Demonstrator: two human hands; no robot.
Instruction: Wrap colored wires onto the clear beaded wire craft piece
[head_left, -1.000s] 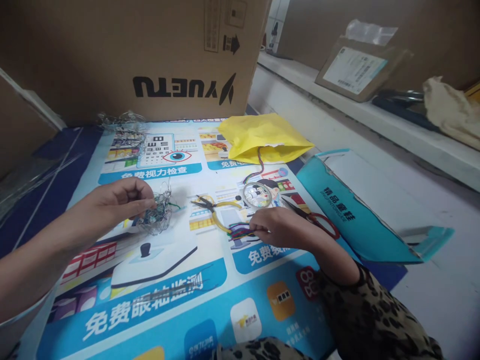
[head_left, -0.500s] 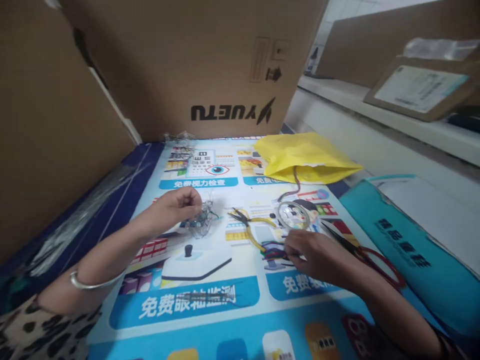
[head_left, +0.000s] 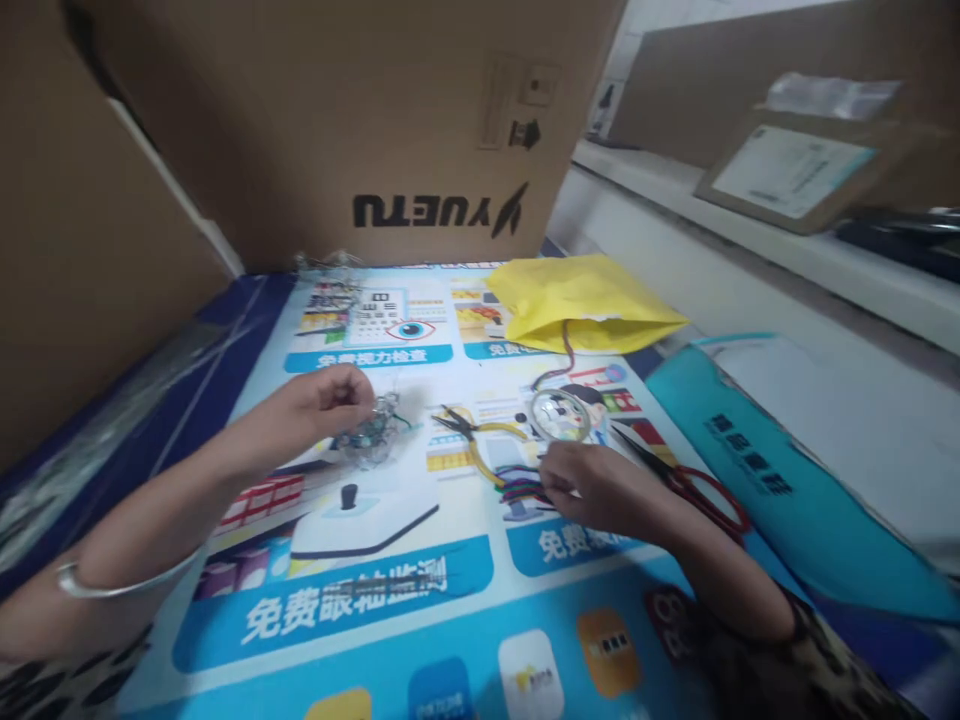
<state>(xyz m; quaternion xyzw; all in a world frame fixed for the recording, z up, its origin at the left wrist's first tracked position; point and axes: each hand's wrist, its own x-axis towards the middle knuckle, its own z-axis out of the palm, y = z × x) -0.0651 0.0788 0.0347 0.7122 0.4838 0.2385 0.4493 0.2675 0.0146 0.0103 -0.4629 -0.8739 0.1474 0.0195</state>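
Note:
My left hand [head_left: 337, 400] is closed, fingertips pinched at a tangled cluster of thin wire pieces with greenish bits [head_left: 371, 435]. My right hand [head_left: 581, 482] is curled at the right end of a bundle of coloured cords [head_left: 523, 487]; what its fingertips hold is too small to make out. Between the hands lie yellow-handled pliers [head_left: 480, 440], jaws pointing left. A clear round ring or roll [head_left: 560, 414] sits just beyond my right hand. Red-handled scissors [head_left: 697, 488] lie to its right, partly behind my forearm.
A yellow pouch [head_left: 585, 300] with a cord at its opening lies at the back. Cardboard boxes [head_left: 300, 120] stand behind. A teal package [head_left: 757, 450] is at the right, below a shelf [head_left: 750, 225]. More wire pieces [head_left: 330, 265] lie at the back left.
The whole view has shifted, so things appear further left. Both hands keep nearly the same places beside the wire cluster and the cords.

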